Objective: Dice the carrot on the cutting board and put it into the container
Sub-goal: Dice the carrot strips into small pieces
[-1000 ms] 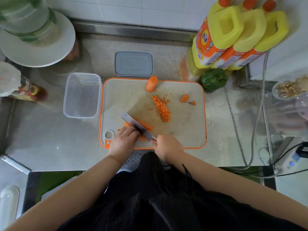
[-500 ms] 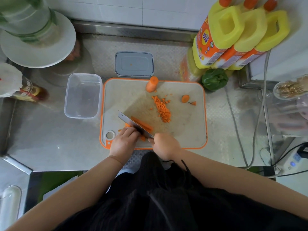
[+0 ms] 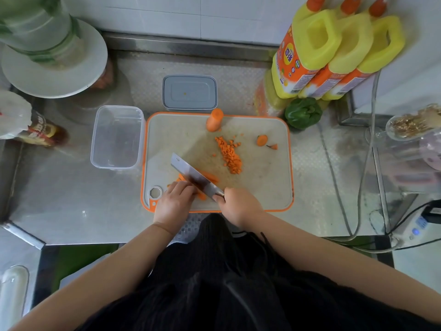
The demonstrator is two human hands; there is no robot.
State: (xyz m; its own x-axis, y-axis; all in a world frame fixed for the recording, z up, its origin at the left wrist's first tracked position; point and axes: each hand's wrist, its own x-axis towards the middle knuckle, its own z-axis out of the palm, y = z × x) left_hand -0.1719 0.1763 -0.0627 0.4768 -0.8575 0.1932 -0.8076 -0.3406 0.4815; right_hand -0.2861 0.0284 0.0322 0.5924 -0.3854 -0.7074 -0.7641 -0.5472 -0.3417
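Two hands work low on the cutting board: the right hand grips the knife, the left hand pins carrot strips. Stiff, slippery strips probably need curled fingertips; the container waits left.

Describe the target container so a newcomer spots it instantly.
Find the orange-rimmed cutting board at the counter's centre. Beside its left edge sits the clear container, open-topped, nothing visible inside. The grey-lidded box behind the board is closed and opaque.
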